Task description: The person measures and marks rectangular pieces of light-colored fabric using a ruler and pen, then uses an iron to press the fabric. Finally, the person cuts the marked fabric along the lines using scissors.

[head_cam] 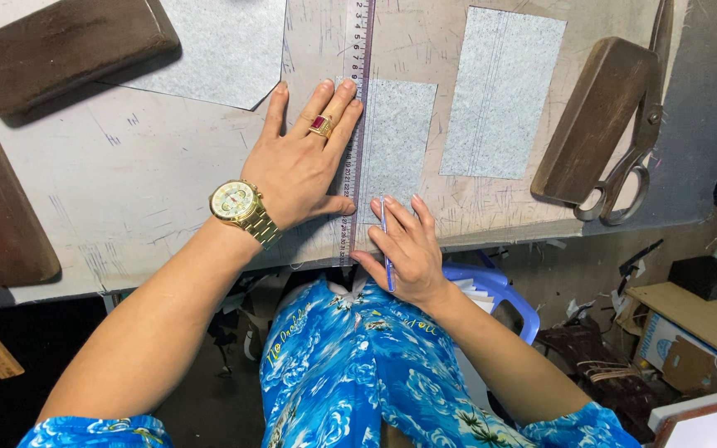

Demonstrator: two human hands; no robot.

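Head view: left hand (300,162), flat and spread, gripping nothing, presses a long ruler (357,99) onto a grey speckled sheet (396,137) on the bench (126,191). Right hand (404,245), fingers curled, holds a thin blue pen (386,241) against the ruler's lower end, at the sheet's near edge. Second grey sheet (499,91) just beside. Scissors (632,158) and a wooden block (595,120) lie to the right.

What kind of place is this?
Probably a small tailoring or leather-craft workshop: a scored cutting table, grey cut pieces marked along a long ruler, and big scissors beside wooden blocks.
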